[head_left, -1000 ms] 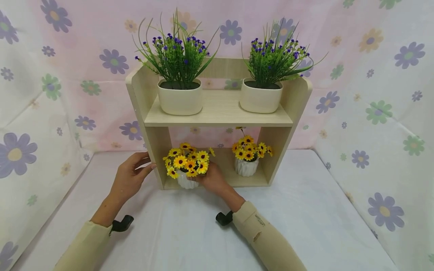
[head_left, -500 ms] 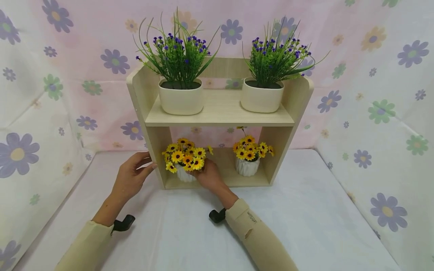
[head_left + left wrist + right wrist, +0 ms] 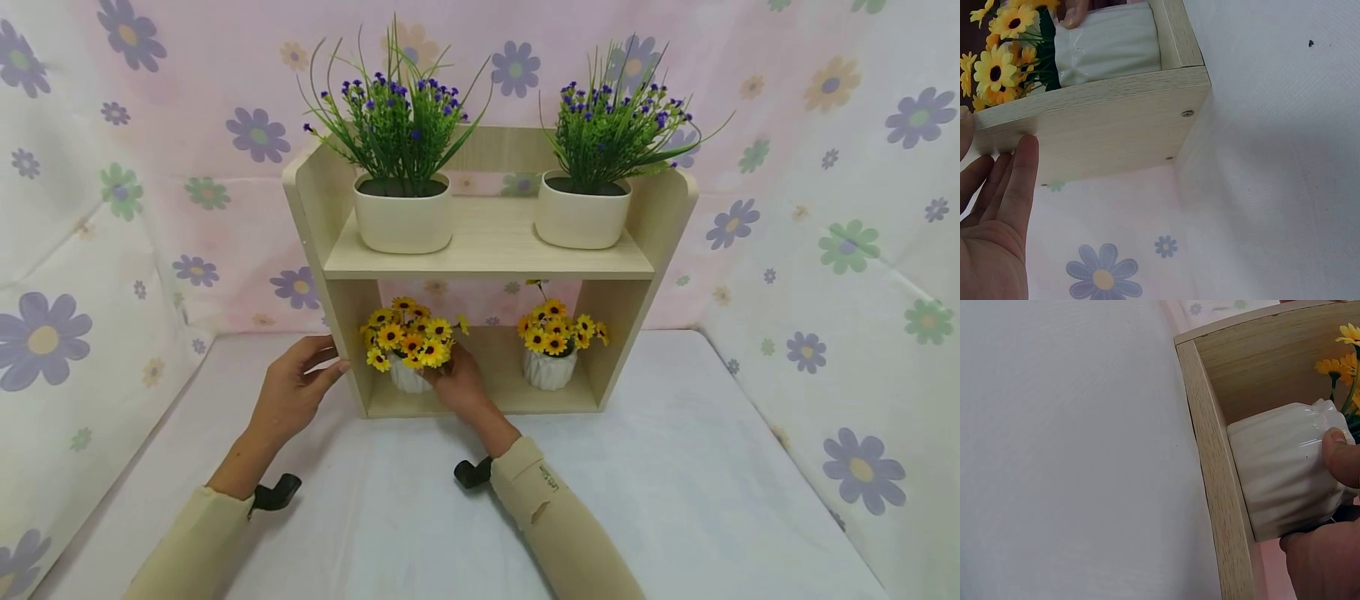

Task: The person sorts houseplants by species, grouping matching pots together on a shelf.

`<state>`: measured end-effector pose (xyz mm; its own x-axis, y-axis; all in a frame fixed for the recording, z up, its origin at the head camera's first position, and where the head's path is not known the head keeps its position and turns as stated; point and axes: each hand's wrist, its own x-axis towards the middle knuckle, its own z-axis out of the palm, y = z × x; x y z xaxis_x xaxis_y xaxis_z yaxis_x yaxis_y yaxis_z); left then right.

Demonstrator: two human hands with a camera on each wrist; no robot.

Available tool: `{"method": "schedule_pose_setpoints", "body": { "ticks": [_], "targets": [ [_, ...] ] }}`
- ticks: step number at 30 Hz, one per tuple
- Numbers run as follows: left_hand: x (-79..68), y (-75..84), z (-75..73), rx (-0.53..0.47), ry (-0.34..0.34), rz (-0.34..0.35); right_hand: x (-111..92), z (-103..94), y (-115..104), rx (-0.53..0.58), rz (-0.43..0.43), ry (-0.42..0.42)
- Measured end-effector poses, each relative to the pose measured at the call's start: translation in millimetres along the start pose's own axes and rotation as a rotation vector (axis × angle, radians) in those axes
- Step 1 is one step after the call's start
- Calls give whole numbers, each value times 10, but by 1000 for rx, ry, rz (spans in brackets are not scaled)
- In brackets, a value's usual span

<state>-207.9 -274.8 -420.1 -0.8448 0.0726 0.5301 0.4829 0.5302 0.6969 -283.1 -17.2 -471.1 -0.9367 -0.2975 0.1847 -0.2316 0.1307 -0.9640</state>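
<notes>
My right hand (image 3: 467, 390) grips a ribbed white flowerpot (image 3: 1288, 472) of yellow flowers (image 3: 408, 336) by its rim, thumb on one side and fingers on the other. The pot stands in the lower left compartment of a pale wooden shelf (image 3: 487, 263), its base against the bottom board in the right wrist view. My left hand (image 3: 290, 392) rests on the outside of the shelf's left panel (image 3: 1110, 125). Its fingers are straight against the wood, the thumb near the front edge. A matching white pot (image 3: 550, 369) with yellow flowers stands at the lower right, apart from both hands.
Two cream planters, a left one (image 3: 403, 221) and a right one (image 3: 583, 215), hold grass and purple flowers on the upper board. White cloth (image 3: 405, 517) covers the table. A flower-print backdrop (image 3: 225, 208) rises behind and at both sides.
My right hand has moved the left flowerpot from the shelf's front edge further back into the lower compartment. The left hand stays at the side panel.
</notes>
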Motion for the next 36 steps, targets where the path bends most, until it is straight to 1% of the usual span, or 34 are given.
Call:
{"method": "schedule_pose_setpoints", "body": {
  "ticks": [4,8,16,22,26,31,33,35,36],
  "targets": [
    [3,-9,1,-12,3,8,3,4,16,-12,-6,6],
    [-6,-7,-3,-13,5,-1,-6,1,27,-20,-12,7],
    [-14,-10,-11,9,4,-6,-28,-17,43,-10,-16,15],
    [-13,-3,-17,12,4,-10,-47,-53,39,-50,6,4],
    [-13,10,-24,17,9,-7,-92,-97,-2,-73,11,-4],
    [-12,2,-26,11,7,-1,-157,-150,-57,-113,-20,-19],
    [-16,-2,-22,26,-1,-3,-175,-175,-52,-146,-42,-24],
    [-22,-15,-13,41,-10,-2,-203,-212,-50,-159,-44,-43],
    [-26,-10,-11,54,-13,-2,-221,-234,-47,-175,-58,-53]
  ]
}}
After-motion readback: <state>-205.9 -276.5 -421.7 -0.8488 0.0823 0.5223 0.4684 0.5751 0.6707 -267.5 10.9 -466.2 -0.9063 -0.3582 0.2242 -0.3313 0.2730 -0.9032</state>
